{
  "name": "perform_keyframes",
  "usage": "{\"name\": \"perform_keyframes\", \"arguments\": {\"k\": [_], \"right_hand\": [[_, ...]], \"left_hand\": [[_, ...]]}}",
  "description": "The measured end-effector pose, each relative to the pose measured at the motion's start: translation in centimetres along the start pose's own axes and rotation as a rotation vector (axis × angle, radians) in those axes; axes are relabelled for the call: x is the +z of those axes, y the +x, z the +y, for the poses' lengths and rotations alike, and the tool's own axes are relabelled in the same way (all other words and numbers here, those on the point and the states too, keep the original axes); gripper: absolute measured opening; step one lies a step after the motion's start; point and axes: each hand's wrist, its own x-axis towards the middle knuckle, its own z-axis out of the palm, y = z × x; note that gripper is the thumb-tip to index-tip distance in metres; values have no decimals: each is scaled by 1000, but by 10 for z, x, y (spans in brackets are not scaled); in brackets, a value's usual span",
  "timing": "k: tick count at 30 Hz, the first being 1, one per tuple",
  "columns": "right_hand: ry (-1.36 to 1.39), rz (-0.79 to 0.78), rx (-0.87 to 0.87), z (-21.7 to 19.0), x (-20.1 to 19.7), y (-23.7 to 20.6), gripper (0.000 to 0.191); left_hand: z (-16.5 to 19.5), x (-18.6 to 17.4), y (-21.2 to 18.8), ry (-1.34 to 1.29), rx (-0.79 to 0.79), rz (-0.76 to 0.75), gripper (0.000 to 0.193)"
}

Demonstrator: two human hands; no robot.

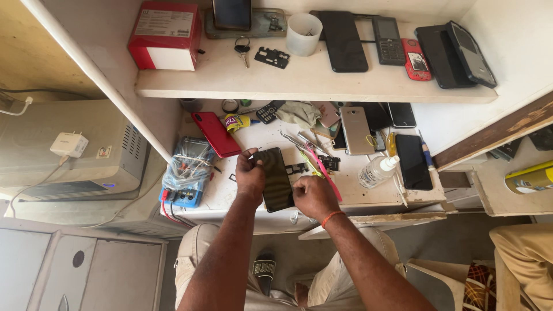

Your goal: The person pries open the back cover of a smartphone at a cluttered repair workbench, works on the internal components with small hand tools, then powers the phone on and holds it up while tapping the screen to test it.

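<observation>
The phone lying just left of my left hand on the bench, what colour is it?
Red. The red phone lies tilted beside the left hand, clearest in the head view.

— What's on the lower workbench (242,198)?

— A red phone (215,133) near its back left, a blue wrapped device (185,173) at the left edge, tweezers (295,140), a gold phone (356,130), a clear spray bottle (377,171) and a black phone (413,162) toward the right edge.

— And the upper shelf (311,86)?

— A red box (165,35) at its left end, keys (242,48), a white cup (303,33), and dark phones (343,41) along to the right end.
</observation>
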Motion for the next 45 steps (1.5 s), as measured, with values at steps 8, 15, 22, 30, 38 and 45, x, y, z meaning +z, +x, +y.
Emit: {"name": "perform_keyframes", "arguments": {"k": [8,15,22,30,38,45], "right_hand": [[-15,-31,28,-2,-6,-9,10],[-3,-37,58,2,-6,-19,9],[62,75,24,3,0,-29,11],[37,31,-14,-4,-16,-34,10],[253,24,99,19,-16,-32,8],[665,-13,350,18,18,-15,13]], "left_hand": [[2,2,-2,-142,-13,2,37],[2,4,-1,-182,-17,54,38],[7,5,-6,-227,-28,74,36],[6,6,-5,-272,11,93,36],[6,-1,-5,-419,32,61,35],[6,-10,-4,-643,17,-82,38]]}}
